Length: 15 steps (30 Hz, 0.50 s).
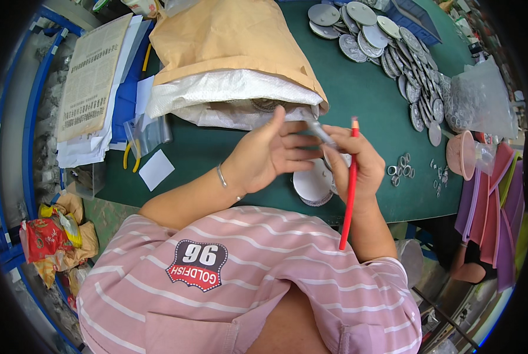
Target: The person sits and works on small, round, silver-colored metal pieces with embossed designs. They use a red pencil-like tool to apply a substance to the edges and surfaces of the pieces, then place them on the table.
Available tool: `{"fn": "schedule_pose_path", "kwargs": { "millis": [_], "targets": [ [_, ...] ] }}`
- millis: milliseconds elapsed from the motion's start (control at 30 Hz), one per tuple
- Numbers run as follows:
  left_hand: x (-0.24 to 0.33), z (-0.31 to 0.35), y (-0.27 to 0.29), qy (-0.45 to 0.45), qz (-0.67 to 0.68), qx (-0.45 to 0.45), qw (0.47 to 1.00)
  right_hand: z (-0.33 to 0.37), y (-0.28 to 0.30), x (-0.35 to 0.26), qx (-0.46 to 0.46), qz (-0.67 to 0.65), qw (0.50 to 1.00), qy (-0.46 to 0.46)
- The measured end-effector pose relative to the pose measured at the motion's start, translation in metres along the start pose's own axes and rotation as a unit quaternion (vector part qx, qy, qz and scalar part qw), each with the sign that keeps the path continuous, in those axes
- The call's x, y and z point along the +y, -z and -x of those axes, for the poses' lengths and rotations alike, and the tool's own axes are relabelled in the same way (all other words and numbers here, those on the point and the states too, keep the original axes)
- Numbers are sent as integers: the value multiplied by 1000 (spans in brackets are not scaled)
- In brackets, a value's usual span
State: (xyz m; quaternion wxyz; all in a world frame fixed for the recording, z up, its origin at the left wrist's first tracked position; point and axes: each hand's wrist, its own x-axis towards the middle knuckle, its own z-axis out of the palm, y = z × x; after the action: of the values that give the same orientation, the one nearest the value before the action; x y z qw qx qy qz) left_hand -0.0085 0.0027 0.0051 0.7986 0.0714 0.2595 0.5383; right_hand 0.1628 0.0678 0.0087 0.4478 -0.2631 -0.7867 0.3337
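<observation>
My left hand (258,152) is open in front of the sack mouth, its fingers spread and pointing right, with a bangle on the wrist. My right hand (363,165) is closed around a long red pencil (352,192). A slim silvery piece (321,132), smeared by motion, extends from the right fingertips toward the left fingers; its kind is unclear. Beneath the hands, close to my chest, lie a few round silver metal discs (312,184). The brown paper sack (228,41) lies with its white woven lining (216,88) gaping toward me, and a dark metal piece (267,104) shows inside.
Many silver discs (393,56) are heaped at the back right beside a blue bin (414,20). Small rings (400,170), a pink bowl (461,154) and a clear bag (479,97) lie right. Papers (93,76) and yellow-handled pliers (132,156) are left.
</observation>
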Motion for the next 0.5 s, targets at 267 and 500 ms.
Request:
{"fn": "schedule_pose_path", "kwargs": {
  "millis": [267,500],
  "targets": [
    [-1,-2,5,-48,109,-37,992,-9,13,-10,100,-181,962,-178],
    [29,8,25,-97,-42,46,993,-16,29,9,102,-181,952,-224]
  ]
}}
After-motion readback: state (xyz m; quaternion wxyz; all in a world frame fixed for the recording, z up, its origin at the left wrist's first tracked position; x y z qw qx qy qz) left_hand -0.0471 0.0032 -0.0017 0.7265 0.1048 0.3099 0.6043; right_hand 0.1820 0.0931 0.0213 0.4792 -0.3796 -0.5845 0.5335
